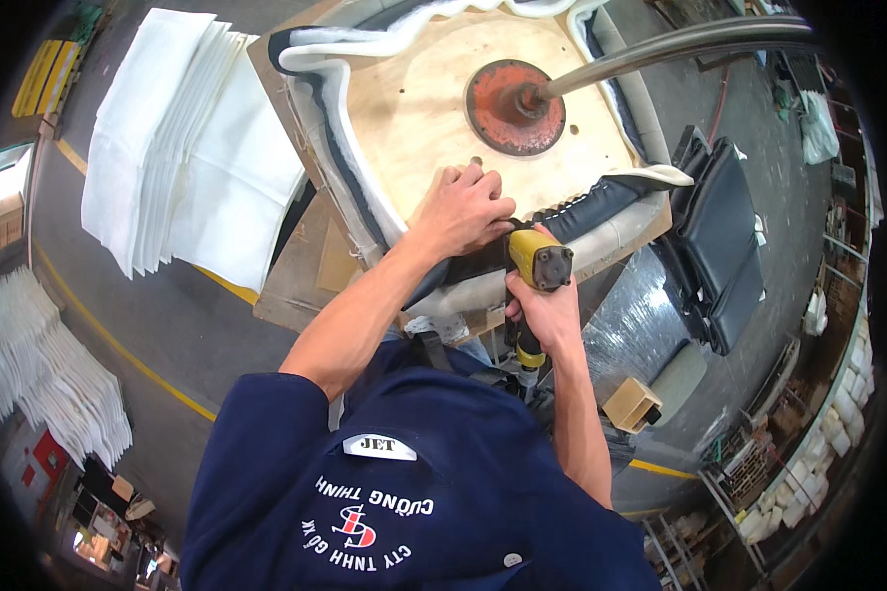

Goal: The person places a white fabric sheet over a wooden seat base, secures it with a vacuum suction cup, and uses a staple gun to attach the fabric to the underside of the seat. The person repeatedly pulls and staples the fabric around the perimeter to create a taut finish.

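In front of me a pale wooden board (414,138) lies with white padding (337,108) and a dark upholstery cover (601,205) around its edges. Along the near right edge, the cover is folded over onto the wood in pleats. My left hand (463,210) is closed at the near edge, its curled fingers pinching the cover. Beside it my right hand (554,317) grips a yellow and black staple gun (532,254), whose nose is close to the folded cover by my left fingers. The nose itself is mostly hidden. A red round plate (503,89) on a metal pole presses on the board.
White padding sheets (158,148) are stacked to the left, with another pile (54,364) farther down. Black upholstered pieces (715,246) stand at the right beside shiny plastic wrap (631,310). A small open wooden box (633,405) sits near my right forearm. Shelving lines the far right.
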A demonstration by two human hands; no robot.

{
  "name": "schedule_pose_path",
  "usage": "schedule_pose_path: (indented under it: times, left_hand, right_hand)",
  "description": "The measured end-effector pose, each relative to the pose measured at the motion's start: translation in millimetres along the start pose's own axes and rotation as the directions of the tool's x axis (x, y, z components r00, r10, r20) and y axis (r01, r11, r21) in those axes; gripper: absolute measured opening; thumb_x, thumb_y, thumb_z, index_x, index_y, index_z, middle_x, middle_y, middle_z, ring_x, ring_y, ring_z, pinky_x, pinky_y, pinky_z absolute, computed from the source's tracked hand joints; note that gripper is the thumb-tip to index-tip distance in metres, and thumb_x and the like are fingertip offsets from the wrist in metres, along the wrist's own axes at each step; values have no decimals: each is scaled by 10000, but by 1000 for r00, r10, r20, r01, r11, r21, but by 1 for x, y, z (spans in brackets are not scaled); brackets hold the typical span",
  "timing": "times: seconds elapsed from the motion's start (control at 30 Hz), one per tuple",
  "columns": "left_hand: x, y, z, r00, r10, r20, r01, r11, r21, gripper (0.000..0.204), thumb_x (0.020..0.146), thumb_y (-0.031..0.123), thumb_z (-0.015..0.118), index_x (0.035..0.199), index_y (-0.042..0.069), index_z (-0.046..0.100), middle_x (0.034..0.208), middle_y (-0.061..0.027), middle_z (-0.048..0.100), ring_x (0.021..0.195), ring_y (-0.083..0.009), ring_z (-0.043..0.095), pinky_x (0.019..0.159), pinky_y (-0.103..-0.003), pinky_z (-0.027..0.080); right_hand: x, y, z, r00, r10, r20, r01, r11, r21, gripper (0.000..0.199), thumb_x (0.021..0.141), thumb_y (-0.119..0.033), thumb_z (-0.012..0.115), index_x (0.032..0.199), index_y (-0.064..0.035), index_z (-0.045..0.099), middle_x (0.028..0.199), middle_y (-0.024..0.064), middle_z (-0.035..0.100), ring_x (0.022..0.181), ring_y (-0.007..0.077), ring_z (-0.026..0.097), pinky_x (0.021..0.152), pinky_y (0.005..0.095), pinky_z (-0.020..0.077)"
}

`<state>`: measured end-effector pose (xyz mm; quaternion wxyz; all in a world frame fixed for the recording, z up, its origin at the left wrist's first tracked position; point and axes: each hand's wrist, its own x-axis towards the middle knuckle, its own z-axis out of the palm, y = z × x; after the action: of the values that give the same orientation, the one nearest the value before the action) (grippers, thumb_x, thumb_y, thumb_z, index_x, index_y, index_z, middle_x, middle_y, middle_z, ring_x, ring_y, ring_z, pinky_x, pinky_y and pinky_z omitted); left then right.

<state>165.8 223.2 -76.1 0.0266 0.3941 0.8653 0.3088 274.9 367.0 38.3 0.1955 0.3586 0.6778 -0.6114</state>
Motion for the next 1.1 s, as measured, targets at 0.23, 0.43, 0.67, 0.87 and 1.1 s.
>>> schedule_pose_path:
  times: [0.23,0.43,0.67,0.87,1.1]
  left_hand:
    - [7,-3,6,999,-40,-7,40,999,-29,231,814,395,784,859,200,669,995,-16,595,1042,-258,555,869,-462,429]
    - [8,-7,5,999,-32,-38,28,995,-97,250,793,404,806,800,195,670,970,-8,603,1059,-247,559,894,-461,430]
    - [0,-9,11,996,-36,-80,27,994,-108,267,787,409,812,816,199,649,950,15,580,1030,-231,553,867,-446,414]
    - [7,-9,14,993,-93,-78,77,979,-187,223,831,376,784,841,180,676,916,-1,623,998,-235,570,878,-437,405]
    - [-2,-33,-19,958,-275,-86,190,828,-527,132,886,253,732,877,123,708,882,-54,678,923,-288,621,843,-416,454]
  right_hand:
    - [2,-7,-5,1000,-5,-7,5,1000,-16,795,887,51,641,1603,-145,356,1047,109,702,586,124,612,541,285,537]
    - [-4,13,-11,998,-49,45,43,992,121,824,880,64,659,1608,-155,341,1051,118,707,599,126,631,545,294,553]
    - [-1,5,3,1000,4,26,-5,1000,28,817,865,54,658,1598,-143,355,1017,117,698,582,125,623,533,300,546]
    - [-1,-8,9,1000,13,-8,-14,993,-117,799,874,20,671,1598,-133,371,969,75,652,553,126,606,523,282,529]
    - [-17,40,-20,996,-76,39,73,996,57,839,886,36,684,1622,-155,330,1029,80,698,599,119,619,551,277,541]
